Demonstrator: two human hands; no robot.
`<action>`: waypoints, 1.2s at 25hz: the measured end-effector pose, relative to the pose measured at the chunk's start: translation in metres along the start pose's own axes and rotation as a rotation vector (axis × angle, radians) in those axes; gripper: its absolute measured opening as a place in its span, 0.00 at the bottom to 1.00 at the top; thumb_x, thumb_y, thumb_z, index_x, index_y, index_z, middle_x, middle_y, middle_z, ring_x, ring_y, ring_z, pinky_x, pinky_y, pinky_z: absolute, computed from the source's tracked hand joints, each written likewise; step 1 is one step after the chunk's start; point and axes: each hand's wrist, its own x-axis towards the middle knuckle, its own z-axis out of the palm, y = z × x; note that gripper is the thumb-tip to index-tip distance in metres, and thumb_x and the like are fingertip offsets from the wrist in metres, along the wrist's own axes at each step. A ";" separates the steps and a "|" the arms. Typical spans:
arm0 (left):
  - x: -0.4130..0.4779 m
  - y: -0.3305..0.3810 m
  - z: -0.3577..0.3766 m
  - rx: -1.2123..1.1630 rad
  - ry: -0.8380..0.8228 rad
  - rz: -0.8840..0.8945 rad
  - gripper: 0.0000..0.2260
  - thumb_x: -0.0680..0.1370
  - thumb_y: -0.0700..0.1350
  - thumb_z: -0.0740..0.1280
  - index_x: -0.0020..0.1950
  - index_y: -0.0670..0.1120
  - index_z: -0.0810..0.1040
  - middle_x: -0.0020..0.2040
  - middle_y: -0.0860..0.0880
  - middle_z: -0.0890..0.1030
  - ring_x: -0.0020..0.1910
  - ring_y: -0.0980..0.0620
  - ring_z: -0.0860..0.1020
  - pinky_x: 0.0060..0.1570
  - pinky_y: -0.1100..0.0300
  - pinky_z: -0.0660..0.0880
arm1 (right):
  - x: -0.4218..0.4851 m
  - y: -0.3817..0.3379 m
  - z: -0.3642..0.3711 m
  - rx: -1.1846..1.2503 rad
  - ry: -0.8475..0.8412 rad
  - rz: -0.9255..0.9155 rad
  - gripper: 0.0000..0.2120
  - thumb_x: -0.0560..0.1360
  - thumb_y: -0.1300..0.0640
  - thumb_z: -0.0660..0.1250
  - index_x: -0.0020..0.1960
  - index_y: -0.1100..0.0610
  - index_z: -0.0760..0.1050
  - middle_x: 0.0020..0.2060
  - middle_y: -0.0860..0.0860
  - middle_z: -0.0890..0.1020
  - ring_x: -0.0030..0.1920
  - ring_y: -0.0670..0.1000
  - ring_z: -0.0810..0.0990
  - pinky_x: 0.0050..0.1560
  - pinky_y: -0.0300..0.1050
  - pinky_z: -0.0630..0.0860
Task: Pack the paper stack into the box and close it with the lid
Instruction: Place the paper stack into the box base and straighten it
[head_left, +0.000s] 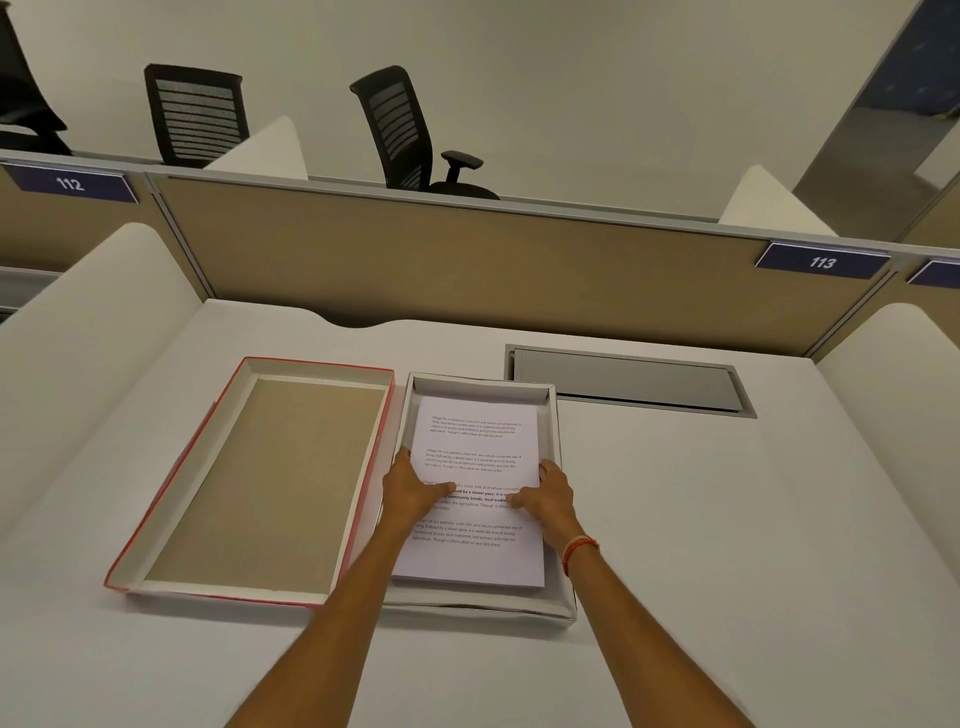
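Observation:
A white paper stack (475, 436) with printed text lies inside a shallow white box (557, 415) in the middle of the desk. My left hand (413, 488) grips the stack's left edge, thumb on top. My right hand (550, 496) grips its right edge, thumb pressed on the sheet. The stack's near end sits slightly raised above the box floor. Upside down to the left of the box, touching its side, lies the red-edged lid (156, 509), showing its brown inside.
A grey cable hatch (628, 382) is set into the white desk (727, 545) behind and right of the box. A tan partition (467, 260) closes the back, white dividers stand at both sides, and black office chairs (400, 130) sit beyond.

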 end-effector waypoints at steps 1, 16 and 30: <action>-0.001 0.001 0.000 -0.001 0.003 -0.003 0.35 0.63 0.43 0.81 0.64 0.41 0.68 0.63 0.41 0.78 0.61 0.40 0.77 0.61 0.44 0.76 | -0.001 -0.001 0.000 -0.008 0.001 -0.002 0.24 0.65 0.67 0.76 0.57 0.61 0.70 0.53 0.55 0.79 0.50 0.56 0.80 0.36 0.35 0.75; -0.019 0.022 -0.007 0.172 -0.038 0.054 0.33 0.68 0.43 0.79 0.67 0.40 0.66 0.67 0.41 0.75 0.65 0.40 0.75 0.63 0.47 0.74 | -0.008 -0.007 -0.006 -0.066 -0.038 -0.016 0.23 0.67 0.63 0.77 0.55 0.58 0.66 0.57 0.56 0.78 0.55 0.58 0.80 0.46 0.42 0.80; -0.111 0.034 -0.024 -1.049 -0.474 -0.782 0.25 0.71 0.37 0.75 0.64 0.44 0.70 0.64 0.31 0.69 0.59 0.26 0.75 0.61 0.34 0.73 | 0.067 -0.099 -0.027 -0.497 -0.206 -0.331 0.31 0.73 0.54 0.73 0.72 0.58 0.65 0.69 0.55 0.74 0.69 0.56 0.73 0.65 0.47 0.70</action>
